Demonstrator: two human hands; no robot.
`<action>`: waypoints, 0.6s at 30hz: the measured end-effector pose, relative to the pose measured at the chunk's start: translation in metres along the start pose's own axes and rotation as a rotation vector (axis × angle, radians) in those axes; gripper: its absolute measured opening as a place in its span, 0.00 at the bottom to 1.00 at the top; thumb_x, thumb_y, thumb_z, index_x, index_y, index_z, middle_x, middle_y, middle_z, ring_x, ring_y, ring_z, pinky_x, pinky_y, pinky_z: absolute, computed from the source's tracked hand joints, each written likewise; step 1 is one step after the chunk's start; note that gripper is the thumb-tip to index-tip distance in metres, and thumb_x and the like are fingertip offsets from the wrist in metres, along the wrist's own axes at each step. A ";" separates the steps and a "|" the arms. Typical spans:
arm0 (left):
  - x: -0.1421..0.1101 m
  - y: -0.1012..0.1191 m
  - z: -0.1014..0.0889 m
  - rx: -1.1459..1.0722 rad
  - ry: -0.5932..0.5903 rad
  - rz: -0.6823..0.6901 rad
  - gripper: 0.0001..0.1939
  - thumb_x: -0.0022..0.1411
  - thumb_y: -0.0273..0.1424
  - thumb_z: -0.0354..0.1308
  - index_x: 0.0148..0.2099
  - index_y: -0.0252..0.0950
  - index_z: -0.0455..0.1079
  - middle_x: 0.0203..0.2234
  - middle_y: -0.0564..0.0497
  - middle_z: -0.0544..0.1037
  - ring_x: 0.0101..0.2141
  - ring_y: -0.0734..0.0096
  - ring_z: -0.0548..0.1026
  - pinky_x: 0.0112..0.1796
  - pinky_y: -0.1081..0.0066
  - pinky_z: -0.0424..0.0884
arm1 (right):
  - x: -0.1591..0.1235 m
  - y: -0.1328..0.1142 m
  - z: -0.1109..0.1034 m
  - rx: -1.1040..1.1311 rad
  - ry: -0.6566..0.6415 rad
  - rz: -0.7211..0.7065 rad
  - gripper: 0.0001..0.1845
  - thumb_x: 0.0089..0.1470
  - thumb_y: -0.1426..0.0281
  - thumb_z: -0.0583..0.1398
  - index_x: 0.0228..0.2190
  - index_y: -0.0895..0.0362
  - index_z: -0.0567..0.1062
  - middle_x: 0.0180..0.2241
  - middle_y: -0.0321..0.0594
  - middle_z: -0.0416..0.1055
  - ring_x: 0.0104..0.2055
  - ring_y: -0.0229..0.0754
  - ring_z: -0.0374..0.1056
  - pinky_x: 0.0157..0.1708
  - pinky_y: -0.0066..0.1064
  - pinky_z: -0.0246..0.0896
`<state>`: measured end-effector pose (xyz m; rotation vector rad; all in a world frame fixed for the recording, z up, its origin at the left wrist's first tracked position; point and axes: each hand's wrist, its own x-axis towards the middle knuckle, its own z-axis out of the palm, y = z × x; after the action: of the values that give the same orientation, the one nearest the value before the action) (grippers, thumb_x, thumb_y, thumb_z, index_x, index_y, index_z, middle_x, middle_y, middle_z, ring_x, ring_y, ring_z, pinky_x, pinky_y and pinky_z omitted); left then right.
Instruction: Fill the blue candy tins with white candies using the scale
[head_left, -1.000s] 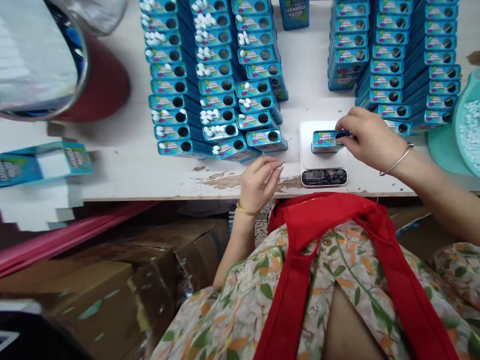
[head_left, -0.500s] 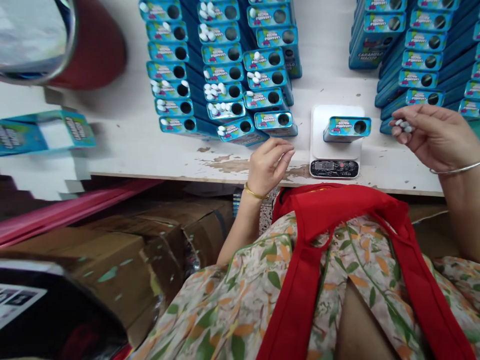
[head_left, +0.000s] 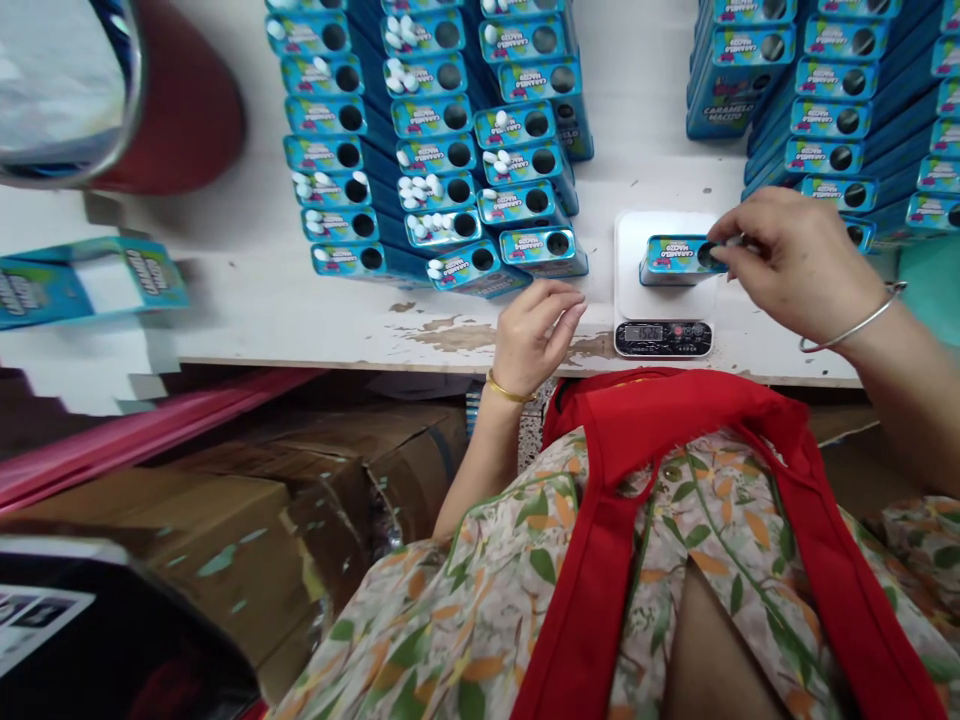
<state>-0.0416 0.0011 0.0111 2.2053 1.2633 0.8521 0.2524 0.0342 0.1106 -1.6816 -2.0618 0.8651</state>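
Note:
A blue candy tin (head_left: 675,258) marked "CARAMELO MACIZO" stands upright on a white digital scale (head_left: 628,290). My right hand (head_left: 802,255) is at the tin's round top hole, thumb and fingertips pinched on small white candies (head_left: 739,241), mostly hidden by the fingers. The scale's display (head_left: 643,334) is lit, but its digits are too blurred to read surely. My left hand (head_left: 536,335) hovers at the table's front edge, fingers curled with the tips together and nothing visible in them. Closest to it is a blue tin (head_left: 541,250) at the front of a row.
Rows of blue tins (head_left: 330,155) stand left of the scale, many with white candies on top. More tins (head_left: 832,118) stand at the right. A dark red bucket (head_left: 191,95) and a blue printed box (head_left: 154,270) are at the left. Cardboard boxes (head_left: 217,520) lie below the table.
My right hand has moved left, carrying the white candies from beside the scale to the tin's hole. The left hand keeps its place. The view has shifted slightly.

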 end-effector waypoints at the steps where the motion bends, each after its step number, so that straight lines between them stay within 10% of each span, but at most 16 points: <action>1: -0.001 0.000 0.000 -0.001 0.000 -0.005 0.12 0.74 0.35 0.52 0.43 0.37 0.76 0.39 0.47 0.81 0.42 0.68 0.79 0.45 0.65 0.76 | 0.002 0.000 0.001 -0.021 -0.013 -0.019 0.06 0.55 0.73 0.64 0.36 0.51 0.80 0.35 0.43 0.70 0.44 0.52 0.71 0.54 0.50 0.66; 18: -0.001 -0.004 0.002 -0.027 0.018 0.014 0.11 0.74 0.34 0.53 0.44 0.36 0.75 0.39 0.47 0.81 0.43 0.69 0.79 0.46 0.66 0.75 | 0.010 -0.008 0.001 -0.240 0.034 -0.122 0.08 0.61 0.73 0.60 0.41 0.53 0.77 0.42 0.43 0.76 0.48 0.52 0.73 0.51 0.44 0.67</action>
<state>-0.0432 0.0023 0.0067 2.1926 1.2389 0.8905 0.2435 0.0432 0.1140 -1.6512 -2.2932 0.5656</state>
